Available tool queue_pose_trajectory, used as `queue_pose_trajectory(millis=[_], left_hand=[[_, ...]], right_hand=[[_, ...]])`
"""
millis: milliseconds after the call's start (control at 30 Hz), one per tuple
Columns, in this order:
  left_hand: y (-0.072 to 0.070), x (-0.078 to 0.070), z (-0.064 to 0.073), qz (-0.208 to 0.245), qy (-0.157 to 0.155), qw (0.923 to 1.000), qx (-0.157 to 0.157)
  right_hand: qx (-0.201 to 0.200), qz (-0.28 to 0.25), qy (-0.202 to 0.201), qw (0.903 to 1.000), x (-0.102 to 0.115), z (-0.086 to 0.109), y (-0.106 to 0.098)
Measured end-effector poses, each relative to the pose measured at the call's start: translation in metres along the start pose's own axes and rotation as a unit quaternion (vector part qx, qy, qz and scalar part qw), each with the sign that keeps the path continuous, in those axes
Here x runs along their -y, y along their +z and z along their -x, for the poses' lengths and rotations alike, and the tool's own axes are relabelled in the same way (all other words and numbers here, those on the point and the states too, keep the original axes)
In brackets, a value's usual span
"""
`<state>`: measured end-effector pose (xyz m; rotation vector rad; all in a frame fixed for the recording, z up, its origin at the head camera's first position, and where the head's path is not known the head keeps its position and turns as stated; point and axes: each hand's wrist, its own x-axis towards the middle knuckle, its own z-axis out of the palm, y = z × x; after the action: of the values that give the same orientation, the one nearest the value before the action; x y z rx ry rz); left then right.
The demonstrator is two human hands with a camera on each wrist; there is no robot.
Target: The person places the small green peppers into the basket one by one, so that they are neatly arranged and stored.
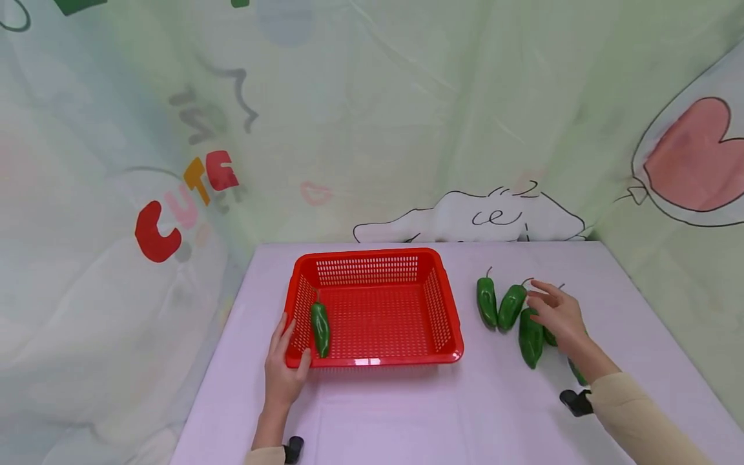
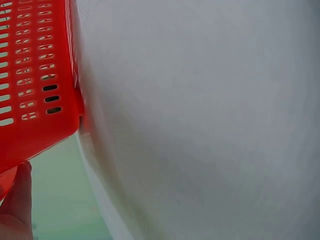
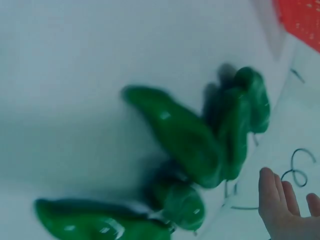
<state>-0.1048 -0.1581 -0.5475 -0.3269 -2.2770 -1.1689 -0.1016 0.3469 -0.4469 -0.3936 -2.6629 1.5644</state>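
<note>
A red plastic basket (image 1: pixel 372 363) with slotted walls sits on the table, with one green chili pepper (image 1: pixel 320 329) lying along its left side. My left hand (image 1: pixel 283 371) holds the basket's near left corner, its thumb at the front rim and fingers on the left rim. In the left wrist view, the thumb (image 2: pixel 19 195) touches the basket's edge (image 2: pixel 40 135). My right hand (image 1: pixel 558 316) hovers over several more green chili peppers (image 1: pixel 531 339) on the right, fingers apart and holding nothing. It partly hides some of them; the right wrist view shows these peppers (image 3: pixel 175 132) lying close together.
The table (image 1: pixel 395 413) has a pale lilac cover. A printed cloth (image 1: pixel 349 129) hangs behind and at both sides of it. Dark straps with small devices (image 1: pixel 577 402) are worn at both wrists.
</note>
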Motion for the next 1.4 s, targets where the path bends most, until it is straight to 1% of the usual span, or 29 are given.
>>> queue_pose_trajectory(millis=[100, 167, 200, 300, 467, 533, 667, 767, 900, 1033, 1067, 1133, 1233, 1333, 1400], left_hand=[[0.0, 0.001, 0.0, -0.002, 0.002, 1.0, 0.003], [0.0, 0.001, 0.0, -0.002, 0.002, 1.0, 0.004], [0.0, 0.001, 0.0, -0.002, 0.002, 1.0, 0.003], [0.0, 0.002, 0.0, 0.0, 0.006, 1.0, 0.001], [0.0, 0.001, -0.001, 0.002, 0.007, 1.0, 0.0], [0.0, 0.001, -0.001, 0.001, 0.005, 1.0, -0.001], [0.001, 0.001, -0.001, 0.0, 0.003, 1.0, 0.0], [0.001, 0.001, -0.001, 0.0, 0.001, 1.0, 0.005], [0.0, 0.001, 0.0, -0.004, -0.001, 1.0, 0.003], [-0.002, 0.0, 0.0, -0.004, -0.004, 1.0, 0.003], [-0.002, -0.001, 0.0, -0.004, -0.004, 1.0, 0.004], [-0.002, -0.001, 0.0, -0.003, -0.005, 1.0, 0.006], [-0.001, -0.001, 0.0, -0.003, -0.004, 1.0, 0.005], [0.0, -0.001, 0.0, -0.003, -0.004, 1.0, 0.003], [0.0, 0.0, 0.0, -0.003, -0.006, 1.0, 0.003]], right_hand=[[-0.039, 0.024, -0.002, 0.999, -0.014, 0.004, -0.012], [-0.061, 0.039, 0.006, 0.9974, -0.024, 0.006, -0.022], [-0.07, 0.04, 0.012, 0.9967, -0.028, 0.007, -0.026], [-0.092, 0.046, 0.046, 0.9937, -0.041, 0.007, -0.039], [-0.101, 0.056, 0.107, 0.9877, -0.061, 0.004, -0.052], [-0.101, 0.06, 0.126, 0.985, -0.069, 0.003, -0.054], [-0.094, 0.053, 0.171, 0.9793, -0.086, 0.003, -0.054], [-0.087, 0.047, 0.193, 0.9762, -0.1, 0.001, -0.054], [-0.089, 0.05, 0.192, 0.9761, -0.116, -0.007, -0.054], [-0.089, 0.055, 0.19, 0.9762, -0.125, -0.012, -0.052], [-0.083, 0.048, 0.19, 0.977, -0.125, -0.012, -0.052], [-0.072, 0.051, 0.188, 0.9782, -0.121, -0.01, -0.051], [-0.051, 0.06, 0.171, 0.9821, -0.111, -0.006, -0.052], [-0.042, 0.076, 0.162, 0.9829, -0.102, -0.003, -0.05], [-0.04, 0.078, 0.166, 0.9822, -0.098, -0.002, -0.05]])
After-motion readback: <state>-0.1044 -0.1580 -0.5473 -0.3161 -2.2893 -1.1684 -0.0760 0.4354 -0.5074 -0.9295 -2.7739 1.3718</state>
